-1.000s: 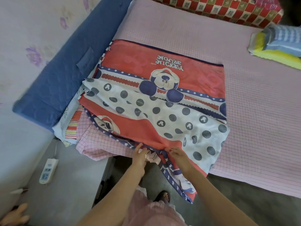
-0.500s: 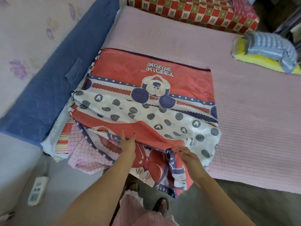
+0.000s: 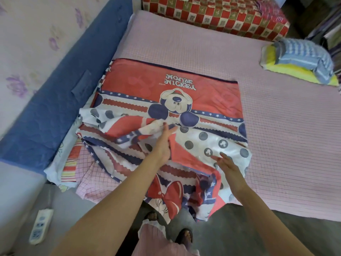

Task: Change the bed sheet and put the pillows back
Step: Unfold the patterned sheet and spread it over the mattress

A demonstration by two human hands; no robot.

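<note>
Sheet: a red, white and blue cartoon-print sheet (image 3: 171, 100) lies folded on the near left part of the bed, its far half flat, its near half rumpled and turned back, one corner hanging over the bed's near edge toward the floor
Bed: the mattress wears a pink checked cover (image 3: 286, 145) that shows on the far and right sides of the sheet
Left hand: the left hand (image 3: 164, 143) reaches onto the middle of the sheet, fingers straight and close together, lying against a raised fold of the cloth; whether the thumb pinches the fold cannot be told
Right hand: the right hand (image 3: 229, 171) sits at the sheet's near right part over the white dotted band, fingers straight and slightly spread, holding nothing
Pillow: a yellow pillow with a blue striped cloth (image 3: 302, 63) rests at the bed's far right corner, well apart from the sheet
Headboard side: a blue quilted pad (image 3: 60, 100) runs along the bed's left edge
Far edge: a red checked blanket (image 3: 212, 15) is bunched beyond the bed
Floor: a white power strip (image 3: 41, 226) lies at lower left
</note>
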